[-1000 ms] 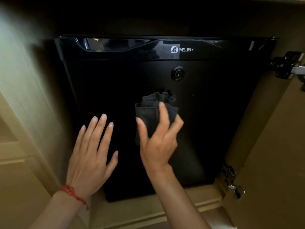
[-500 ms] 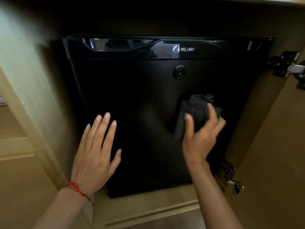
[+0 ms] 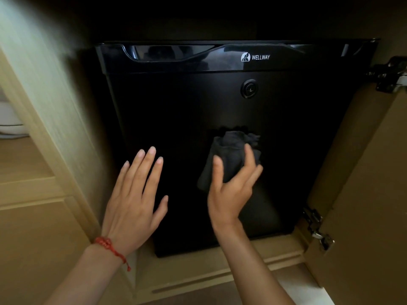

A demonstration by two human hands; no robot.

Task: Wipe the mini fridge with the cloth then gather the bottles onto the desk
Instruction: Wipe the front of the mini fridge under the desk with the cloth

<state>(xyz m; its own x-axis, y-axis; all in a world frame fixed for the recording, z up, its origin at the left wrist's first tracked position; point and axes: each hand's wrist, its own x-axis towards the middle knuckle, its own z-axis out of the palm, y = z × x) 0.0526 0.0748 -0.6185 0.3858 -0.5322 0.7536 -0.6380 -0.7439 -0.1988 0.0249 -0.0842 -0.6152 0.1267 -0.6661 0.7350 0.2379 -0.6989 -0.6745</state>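
My right hand [image 3: 231, 190] presses the bunched cloth [image 3: 229, 157] against the fridge [image 3: 286, 139] door's middle, fingers curled over it; my left hand [image 3: 134, 199] lies flat just left, fingers straight, slightly spread

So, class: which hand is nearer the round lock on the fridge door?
Right. The right hand, pressing the cloth, sits just below the lock; the left hand lies flat, lower and further left.

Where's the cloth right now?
In the head view, the dark cloth is bunched under the right hand, against the lower middle of the mini fridge door, below the round lock and right of the left hand.
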